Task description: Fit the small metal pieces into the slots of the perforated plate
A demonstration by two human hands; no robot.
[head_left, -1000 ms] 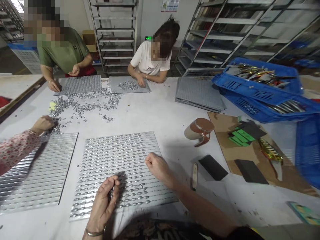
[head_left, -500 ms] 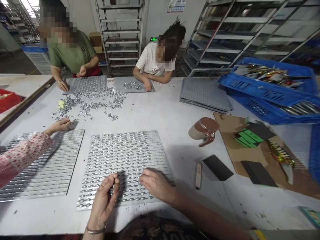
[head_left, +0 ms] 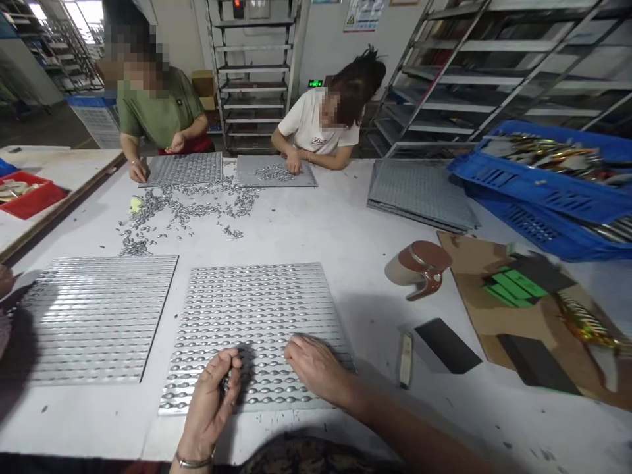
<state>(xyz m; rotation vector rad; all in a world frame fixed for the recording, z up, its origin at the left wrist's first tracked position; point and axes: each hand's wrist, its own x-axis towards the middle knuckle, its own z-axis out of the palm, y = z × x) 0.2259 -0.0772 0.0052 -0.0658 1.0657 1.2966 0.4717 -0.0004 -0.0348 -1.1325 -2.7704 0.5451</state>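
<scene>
A silver dimpled metal tray [head_left: 257,309] filled with rows of small oval metal pieces lies right in front of me. My left hand [head_left: 212,401] hovers at the tray's near edge, its fingers curled shut around small dark pieces I cannot make out. My right hand [head_left: 313,365] rests on the tray's near right corner, knuckles up, fingertips pinched down on the surface. A loose heap of small metal pieces [head_left: 187,207] is spread on the white table [head_left: 345,230] farther back to the left.
A second filled tray [head_left: 99,316] lies left of mine, with a neighbour's arm at the left edge. Two people sit opposite at their own trays [head_left: 182,170]. Stacked grey trays [head_left: 419,194], blue crates [head_left: 538,184], a brown cup [head_left: 419,266], cardboard [head_left: 533,316], dark blocks [head_left: 447,345] and a small knife [head_left: 405,349] stand to the right.
My right hand moved from the tray's right edge down to its near right corner. The neighbour's hand withdrew from the loose pile to the left edge. The view tilted up.
</scene>
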